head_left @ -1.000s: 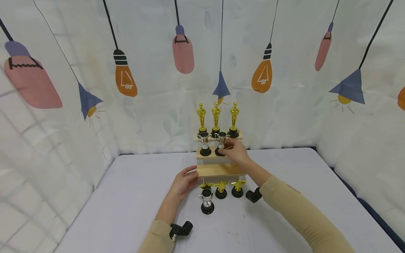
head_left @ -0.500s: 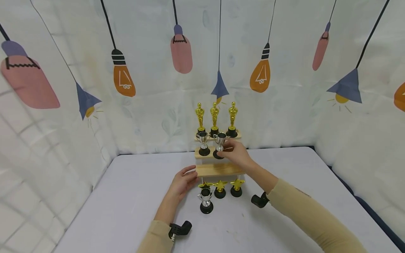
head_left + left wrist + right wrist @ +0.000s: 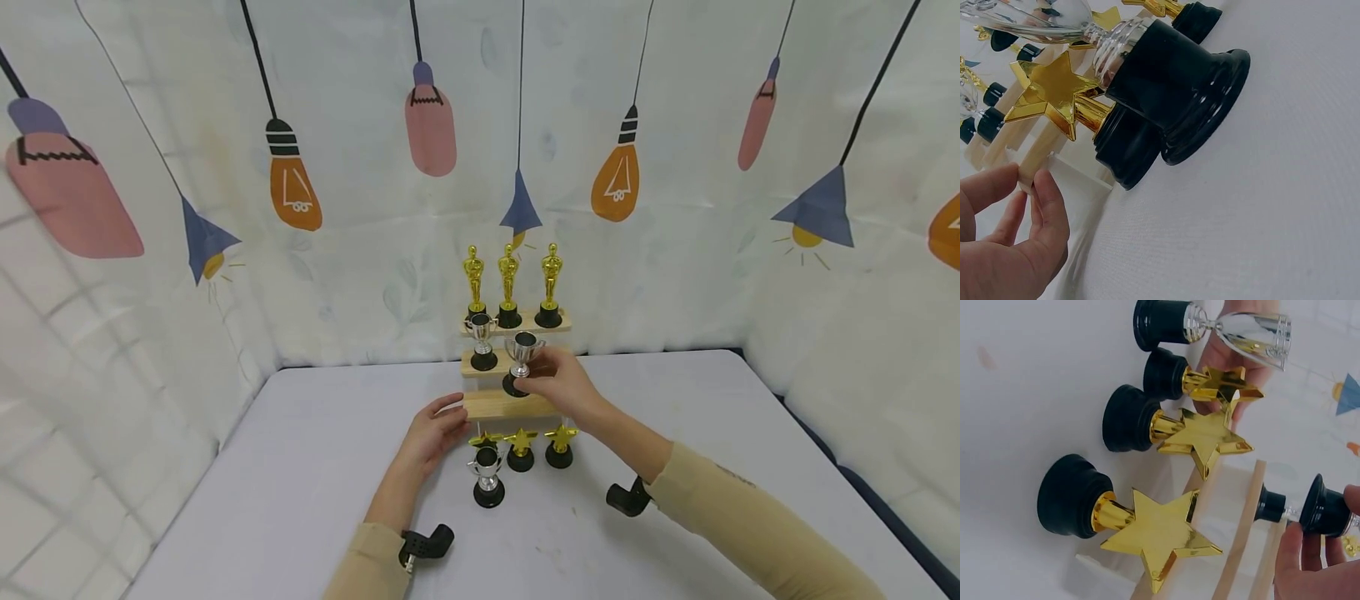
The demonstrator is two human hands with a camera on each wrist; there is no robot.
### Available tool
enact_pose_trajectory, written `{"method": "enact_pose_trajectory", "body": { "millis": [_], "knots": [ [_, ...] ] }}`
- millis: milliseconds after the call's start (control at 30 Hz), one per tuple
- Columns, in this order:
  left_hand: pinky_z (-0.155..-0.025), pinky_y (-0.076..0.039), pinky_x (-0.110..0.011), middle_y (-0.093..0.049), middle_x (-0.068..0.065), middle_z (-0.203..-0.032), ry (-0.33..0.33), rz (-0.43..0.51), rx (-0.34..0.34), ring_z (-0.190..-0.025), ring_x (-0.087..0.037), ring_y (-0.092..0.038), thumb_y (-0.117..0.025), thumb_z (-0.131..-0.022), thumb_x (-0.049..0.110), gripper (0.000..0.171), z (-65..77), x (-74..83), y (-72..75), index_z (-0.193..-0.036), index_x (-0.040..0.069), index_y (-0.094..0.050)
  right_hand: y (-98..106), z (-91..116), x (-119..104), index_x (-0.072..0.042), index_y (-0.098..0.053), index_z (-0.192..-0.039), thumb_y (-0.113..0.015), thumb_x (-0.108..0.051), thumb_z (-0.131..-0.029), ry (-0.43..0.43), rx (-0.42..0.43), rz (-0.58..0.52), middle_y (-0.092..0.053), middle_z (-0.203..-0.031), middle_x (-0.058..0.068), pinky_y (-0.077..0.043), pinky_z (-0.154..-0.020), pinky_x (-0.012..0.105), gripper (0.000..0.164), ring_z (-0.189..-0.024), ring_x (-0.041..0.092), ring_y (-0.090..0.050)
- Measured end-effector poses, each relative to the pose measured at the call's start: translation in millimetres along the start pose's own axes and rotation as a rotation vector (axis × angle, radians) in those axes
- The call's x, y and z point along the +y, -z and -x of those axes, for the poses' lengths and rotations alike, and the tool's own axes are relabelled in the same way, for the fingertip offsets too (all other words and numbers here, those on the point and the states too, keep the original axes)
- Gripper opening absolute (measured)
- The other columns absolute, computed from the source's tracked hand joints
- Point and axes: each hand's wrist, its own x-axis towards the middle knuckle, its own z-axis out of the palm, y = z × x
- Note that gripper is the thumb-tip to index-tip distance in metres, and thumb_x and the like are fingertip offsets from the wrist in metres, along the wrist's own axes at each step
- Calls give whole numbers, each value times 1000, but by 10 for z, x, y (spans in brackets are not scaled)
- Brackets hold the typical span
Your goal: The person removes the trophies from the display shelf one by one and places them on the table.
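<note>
My right hand (image 3: 562, 385) pinches a silver trophy cup (image 3: 520, 354) near its black base. That cup hangs in front of the middle step of a wooden tiered shelf (image 3: 510, 406), above the lowest step. My left hand (image 3: 437, 433) holds the left end of the lowest step; in the left wrist view its thumb and fingers (image 3: 1050, 200) pinch the board's end. Another silver trophy cup (image 3: 483, 343) stands upright on the middle step at left. A third silver cup (image 3: 489, 479) stands on the table before the shelf, near my left hand.
Gold statuettes (image 3: 508, 283) with black bases line the top step. Gold star trophies (image 3: 521, 450) stand on the white table (image 3: 315, 500) in front of the shelf. A fabric wall with printed lamps (image 3: 375, 275) rises behind.
My right hand has taken the right-hand silver cup off the middle step and moved it forward and down. My left hand has stayed at the shelf's end.
</note>
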Motion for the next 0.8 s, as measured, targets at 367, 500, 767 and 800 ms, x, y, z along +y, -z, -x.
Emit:
{"method": "enact_pose_trajectory", "body": {
  "millis": [367,500,767,800],
  "knots": [
    [-81,-59,-26,-65,-15,-111,0,14,4,-91,-16,-67,-62,-98,-6,45,-4,-5,-2,-141,-11,-50,-32,253,58,-4,-67,-116,-80,-15,-90,-2,-54,27,-69,-111,7,-54,-87,38,31,-108,25,-63],
    [-82,-58,-26,-65,-15,-111,0,16,-3,-92,-16,-67,-61,-98,-7,45,-5,-14,2,-141,-11,-49,-58,374,70,-3,-66,-118,-80,-14,-90,4,-91,15,-68,-112,7,-57,-85,36,34,-108,26,-64],
    [-84,-58,-27,-64,-15,-112,1,13,-2,-92,-15,-67,-62,-99,-5,46,10,-4,4,-142,-10,-49,-67,529,131,0,-66,-113,-79,-9,-89,55,-158,-1,-70,-107,7,-58,-88,37,28,-104,26,-67],
    [-84,-58,-27,-64,-15,-113,1,12,-3,-92,-15,-67,-63,-99,-4,46,11,0,4,-142,-9,-49,-63,545,137,-1,-66,-113,-79,-9,-89,56,-159,5,-70,-107,7,-58,-88,37,29,-104,26,-67]
  ]
}}
